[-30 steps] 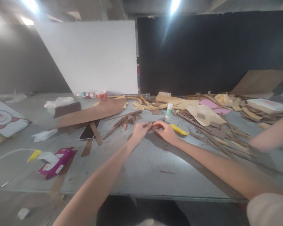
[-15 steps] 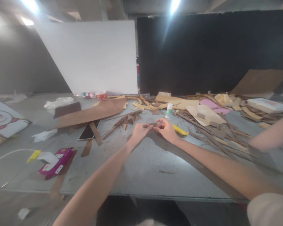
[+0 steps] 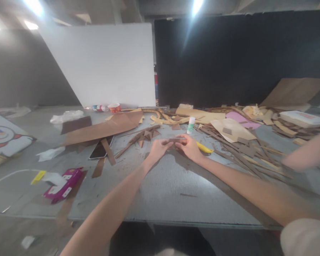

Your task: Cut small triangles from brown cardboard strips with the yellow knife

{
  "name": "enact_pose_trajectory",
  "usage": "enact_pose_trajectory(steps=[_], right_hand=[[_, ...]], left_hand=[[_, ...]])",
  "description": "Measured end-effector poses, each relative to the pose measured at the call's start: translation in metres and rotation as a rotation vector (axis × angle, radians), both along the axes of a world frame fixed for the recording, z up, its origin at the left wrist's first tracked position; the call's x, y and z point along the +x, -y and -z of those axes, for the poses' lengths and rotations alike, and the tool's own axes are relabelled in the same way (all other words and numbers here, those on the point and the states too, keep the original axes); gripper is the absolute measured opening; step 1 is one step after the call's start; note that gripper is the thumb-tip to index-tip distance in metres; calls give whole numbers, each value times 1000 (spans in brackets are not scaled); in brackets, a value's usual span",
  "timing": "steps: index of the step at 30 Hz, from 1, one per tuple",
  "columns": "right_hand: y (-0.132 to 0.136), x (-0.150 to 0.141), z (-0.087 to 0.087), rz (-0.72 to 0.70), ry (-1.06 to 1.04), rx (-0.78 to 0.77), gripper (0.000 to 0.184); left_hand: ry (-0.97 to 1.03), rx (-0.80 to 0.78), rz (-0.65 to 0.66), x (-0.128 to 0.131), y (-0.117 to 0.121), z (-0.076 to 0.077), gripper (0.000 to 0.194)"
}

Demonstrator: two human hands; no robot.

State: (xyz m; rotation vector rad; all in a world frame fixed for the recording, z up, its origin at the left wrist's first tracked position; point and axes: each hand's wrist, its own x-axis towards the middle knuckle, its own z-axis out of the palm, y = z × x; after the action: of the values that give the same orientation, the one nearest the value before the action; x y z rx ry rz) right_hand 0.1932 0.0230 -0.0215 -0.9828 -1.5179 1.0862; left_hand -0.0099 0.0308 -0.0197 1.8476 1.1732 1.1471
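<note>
My left hand [image 3: 159, 148] and my right hand [image 3: 188, 146] are close together above the middle of the table. Between their fingertips they pinch a small piece of brown paper or card [image 3: 172, 140], partly hidden by the fingers. Just behind my right hand a glue stick [image 3: 191, 125] with a white cap stands upright. A yellow, curved-looking object [image 3: 204, 148] lies right beside that hand, its near end covered. Left of my left hand are several folded brown paper pieces [image 3: 142, 137].
A phone [image 3: 98, 150] lies under brown strips at left, near a purple-and-white tissue pack [image 3: 62, 186]. Brown strips [image 3: 237, 156] and a beige sheet [image 3: 232, 130] spread at right. Another person's blurred hand [image 3: 308, 154] is at the right edge. A white board [image 3: 106, 64] stands behind.
Both hands stay in nearly the same place, still holding the brown piece. The fingers of my right hand have shifted slightly on it.
</note>
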Motion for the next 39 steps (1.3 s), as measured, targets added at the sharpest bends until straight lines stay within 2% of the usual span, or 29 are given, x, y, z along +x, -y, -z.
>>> enact_pose_trajectory(steps=[4, 8, 11, 13, 14, 18, 21, 25, 30, 39], right_hand=[[-1, 0, -1, 83, 16, -13, 49], [-2, 0, -2, 161, 17, 10, 41], [1, 0, -2, 99, 71, 68, 37], [5, -1, -2, 33, 99, 111, 39], [7, -2, -2, 4, 101, 122, 40], [11, -4, -2, -44, 69, 133, 38], [11, -4, -4, -30, 89, 162, 28], [12, -2, -7, -81, 108, 184, 16], [13, -2, -7, -176, 58, 207, 23], [5, -1, -3, -11, 166, 186, 31]], left_hand=[[-51, 40, -94, -2, -4, 1, 42], [-62, 60, -322, -18, -11, 0, 32], [-76, 127, -406, -30, -13, -5, 12], [-130, 229, -452, -30, -11, -11, 16], [-134, 243, -440, -28, -9, -13, 18], [-96, 42, -76, -4, 4, -17, 45], [-103, 38, 1, 8, 11, -13, 40], [30, -63, 22, 8, 9, -9, 38], [143, -149, 28, 2, -1, -7, 46], [61, -89, 85, 0, 1, -6, 48]])
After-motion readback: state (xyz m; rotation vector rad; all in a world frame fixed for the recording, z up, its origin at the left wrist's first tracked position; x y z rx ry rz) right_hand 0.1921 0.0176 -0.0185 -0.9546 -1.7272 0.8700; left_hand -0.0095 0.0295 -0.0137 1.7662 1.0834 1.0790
